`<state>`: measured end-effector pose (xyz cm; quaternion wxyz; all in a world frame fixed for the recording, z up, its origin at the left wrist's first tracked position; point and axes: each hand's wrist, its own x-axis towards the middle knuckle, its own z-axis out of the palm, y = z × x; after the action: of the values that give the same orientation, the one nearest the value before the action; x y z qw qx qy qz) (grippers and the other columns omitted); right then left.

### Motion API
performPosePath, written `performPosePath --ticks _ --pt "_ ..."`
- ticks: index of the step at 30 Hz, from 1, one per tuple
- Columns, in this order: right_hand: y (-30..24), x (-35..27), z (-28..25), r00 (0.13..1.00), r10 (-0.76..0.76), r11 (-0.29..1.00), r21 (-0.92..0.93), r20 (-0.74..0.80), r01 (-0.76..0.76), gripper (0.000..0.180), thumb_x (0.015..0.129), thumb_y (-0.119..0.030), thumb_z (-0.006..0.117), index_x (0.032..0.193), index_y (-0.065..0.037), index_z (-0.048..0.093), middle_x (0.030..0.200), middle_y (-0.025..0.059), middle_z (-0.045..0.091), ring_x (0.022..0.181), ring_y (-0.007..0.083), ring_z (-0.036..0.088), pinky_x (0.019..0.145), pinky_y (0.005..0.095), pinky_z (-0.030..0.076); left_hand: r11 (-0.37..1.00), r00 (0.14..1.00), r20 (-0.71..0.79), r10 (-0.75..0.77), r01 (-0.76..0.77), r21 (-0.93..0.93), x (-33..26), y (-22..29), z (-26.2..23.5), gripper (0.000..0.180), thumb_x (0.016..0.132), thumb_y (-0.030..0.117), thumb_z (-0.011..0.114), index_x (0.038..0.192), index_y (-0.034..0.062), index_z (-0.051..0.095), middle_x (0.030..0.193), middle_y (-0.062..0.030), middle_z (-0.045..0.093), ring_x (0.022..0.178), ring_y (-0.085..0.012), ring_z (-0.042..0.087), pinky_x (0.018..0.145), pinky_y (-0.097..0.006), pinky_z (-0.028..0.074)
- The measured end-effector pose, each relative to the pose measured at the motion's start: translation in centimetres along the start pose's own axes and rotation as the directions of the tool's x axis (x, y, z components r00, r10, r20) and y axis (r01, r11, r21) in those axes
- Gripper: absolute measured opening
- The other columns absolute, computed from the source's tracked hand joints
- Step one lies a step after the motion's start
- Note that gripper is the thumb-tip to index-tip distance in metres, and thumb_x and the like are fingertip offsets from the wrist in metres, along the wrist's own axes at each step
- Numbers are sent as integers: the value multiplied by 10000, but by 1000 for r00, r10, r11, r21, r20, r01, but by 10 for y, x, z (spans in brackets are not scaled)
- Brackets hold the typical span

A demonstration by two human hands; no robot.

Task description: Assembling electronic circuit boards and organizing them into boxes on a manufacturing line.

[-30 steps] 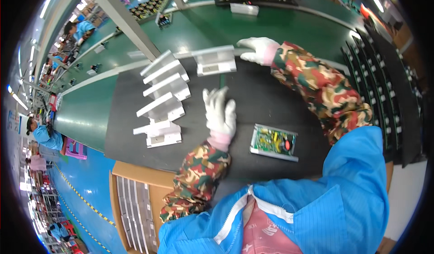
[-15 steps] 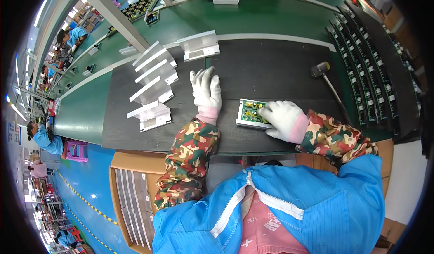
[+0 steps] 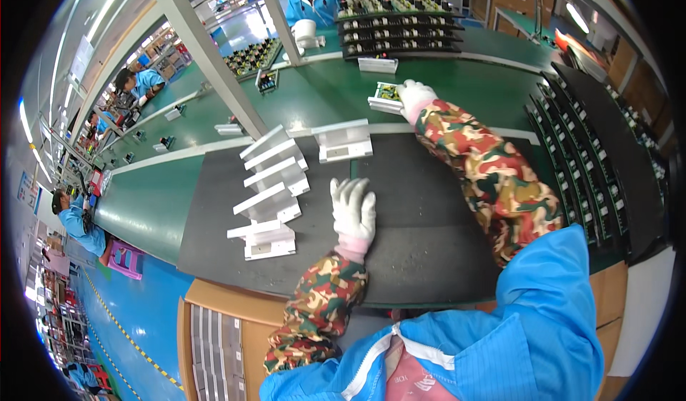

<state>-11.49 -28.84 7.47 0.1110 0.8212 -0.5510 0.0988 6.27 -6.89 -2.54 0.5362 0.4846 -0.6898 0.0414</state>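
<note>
Circuit board, far on the green belt beyond the black mat, sits under the right hand, fingers closed on its edge—light, stiff, fragile, best held by edges—while the left hand lies flat, empty.

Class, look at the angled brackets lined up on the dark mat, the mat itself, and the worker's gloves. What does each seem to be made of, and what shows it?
Angled brackets: probably metal, likely aluminium; pale silver faces with a dull sheen and crisp folded edges.
Dark mat: likely rubber or foam sheet; flat, matte charcoal, no glare.
Gloves, left hand and right hand: apparently knitted white fabric; soft and unshiny.
</note>
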Motion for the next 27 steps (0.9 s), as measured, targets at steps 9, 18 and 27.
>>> performPosePath --ticks 9,18,27 --pt "-68 52 36 976 -212 841 499 -49 207 582 892 -476 520 1344 -111 505 1271 134 591 1200 346 537 1037 462 402 995 998 -11 -57 57 86 0 -8 -11 422 951 305 532 1231 -10 542 1158 -187 570 1133 -371 515 1111 -550 270" --pt "-104 -11 55 966 -245 924 322 84 206 667 837 -428 600 1389 -85 453 1282 206 564 1072 345 610 881 460 511 897 880 -265 -393 431 99 -24 -32 2 623 991 491 432 1466 93 376 1508 -181 348 1434 -402 200 1157 -507 185" --pt "18 -255 -169 929 -40 806 538 -367 247 737 838 -394 696 1414 -42 400 1454 196 411 1342 338 420 1102 421 357 964 950 -210 -233 254 78 -17 -38 10 513 1017 376 433 1407 43 435 1424 -176 449 1359 -347 345 1159 -471 189"
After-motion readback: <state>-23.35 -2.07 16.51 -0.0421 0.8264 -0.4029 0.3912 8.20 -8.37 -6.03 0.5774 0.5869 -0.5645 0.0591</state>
